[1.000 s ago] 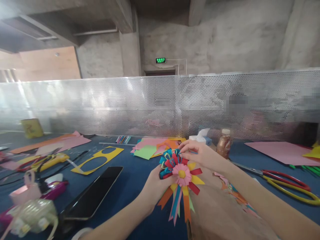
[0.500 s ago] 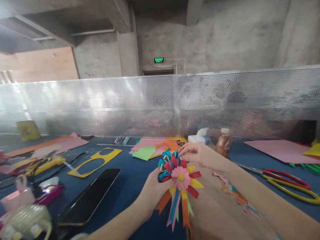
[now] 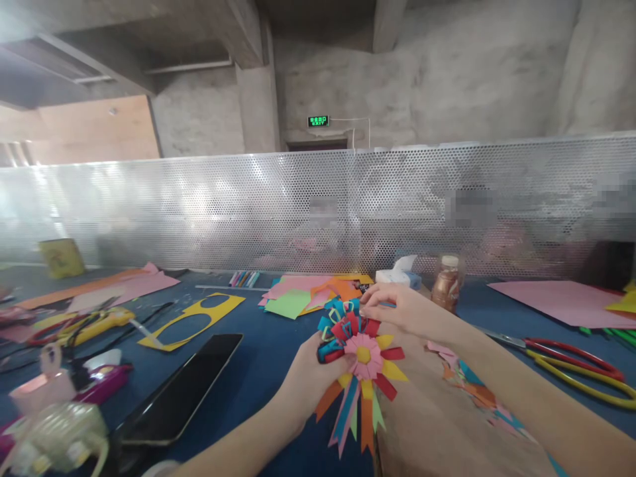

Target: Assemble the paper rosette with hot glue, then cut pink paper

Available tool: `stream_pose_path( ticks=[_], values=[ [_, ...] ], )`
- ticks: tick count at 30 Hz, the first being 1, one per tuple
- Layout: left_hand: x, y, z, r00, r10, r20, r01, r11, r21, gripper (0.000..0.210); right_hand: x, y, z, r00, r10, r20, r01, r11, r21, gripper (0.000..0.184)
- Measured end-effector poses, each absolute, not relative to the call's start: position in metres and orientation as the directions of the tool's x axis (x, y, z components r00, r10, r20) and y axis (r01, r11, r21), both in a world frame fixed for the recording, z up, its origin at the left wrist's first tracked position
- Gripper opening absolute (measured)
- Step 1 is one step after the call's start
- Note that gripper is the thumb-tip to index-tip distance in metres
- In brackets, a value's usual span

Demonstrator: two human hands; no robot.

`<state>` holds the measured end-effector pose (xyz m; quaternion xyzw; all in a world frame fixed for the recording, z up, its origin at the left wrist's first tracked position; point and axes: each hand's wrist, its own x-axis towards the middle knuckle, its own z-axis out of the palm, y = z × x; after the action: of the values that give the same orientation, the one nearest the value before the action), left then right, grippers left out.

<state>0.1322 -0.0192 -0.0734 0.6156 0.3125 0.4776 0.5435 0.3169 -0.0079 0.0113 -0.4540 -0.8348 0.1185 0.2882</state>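
Smartphone (image 3: pixel 183 391) and paper rosette (image 3: pixel 364 356), one each: left hand (image 3: pixel 307 383) grips the rosette, fingers closed; right hand (image 3: pixel 403 309) meets its upper loops (image 3: pixel 346 326), fingers half-curled, hold unclear.

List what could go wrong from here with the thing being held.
Crushing: the left hand pinches the paper rosette at one side, close to its loops, so too firm a squeeze might flatten them.
Creasing: the long strips hang loose below the pink flower and could bend if lowered onto a surface.
Snagging: the right hand has its fingers close to the loops; a careless pull might tear or loosen one.
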Motion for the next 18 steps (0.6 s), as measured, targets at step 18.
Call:
stream_pose_path(
  ticks=[18],
  values=[
    [0.1308, -0.0176, -0.0747, 0.344, 0.909, 0.234, -0.111, -0.208, 0.972, 0.036, 0.3171, -0.0064, 0.0080, -0.408, 0.810, 0.422, 0.648, 0.582, -0.491, 0.016]
  ],
)
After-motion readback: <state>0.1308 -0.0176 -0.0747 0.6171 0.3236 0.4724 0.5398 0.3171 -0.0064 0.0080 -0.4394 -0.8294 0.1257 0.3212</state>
